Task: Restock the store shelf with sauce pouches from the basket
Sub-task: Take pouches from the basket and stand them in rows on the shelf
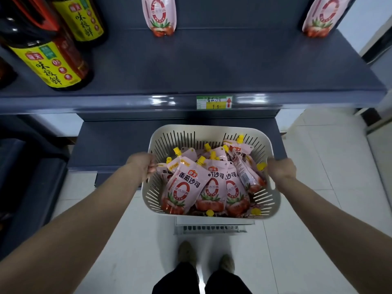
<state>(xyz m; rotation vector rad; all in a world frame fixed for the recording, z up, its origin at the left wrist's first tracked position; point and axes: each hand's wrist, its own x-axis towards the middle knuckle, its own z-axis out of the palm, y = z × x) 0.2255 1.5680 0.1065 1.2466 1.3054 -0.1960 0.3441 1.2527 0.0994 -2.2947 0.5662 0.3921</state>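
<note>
A beige slotted basket [212, 132] hangs in the air below the dark shelf [191, 66], held at both sides. My left hand [141, 165] grips its left rim and my right hand [281, 170] grips its right rim. Inside lie several pink tomato sauce pouches [186, 187] with yellow caps, piled loosely. Two matching pouches stand upright at the back of the shelf, one in the middle [160, 15] and one at the far right [322, 15].
Dark sauce bottles with yellow labels [48, 62] stand on the shelf's left part. A green and yellow price tag [214, 102] sits on the shelf's front edge. A lower shelf [110, 143] lies behind the basket. A second basket [212, 227] rests on the white tiled floor by my feet.
</note>
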